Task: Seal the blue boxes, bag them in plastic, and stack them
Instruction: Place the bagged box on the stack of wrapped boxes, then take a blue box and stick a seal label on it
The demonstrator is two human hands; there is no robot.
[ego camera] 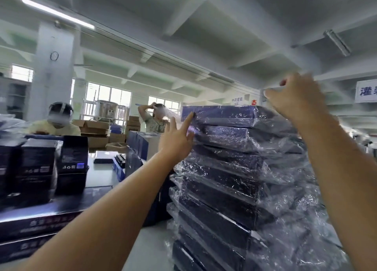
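A tall stack of several blue boxes [228, 189] in clear plastic bags rises in front of me on the right. The top bagged box [222, 113] lies flat on the stack. My left hand [177, 138] is raised with straight fingers, the fingertips touching the top box's near-left corner. My right hand [293, 99] is above the stack's right side, fingers curled and pinching the loose plastic of the top bag. The hand is blurred.
Unbagged dark boxes [36, 166] stand upright on the table at left, with flat blue boxes [36, 221] below them. Two people sit behind the table. Cardboard cartons [95, 128] and a metal tank [107, 109] stand further back.
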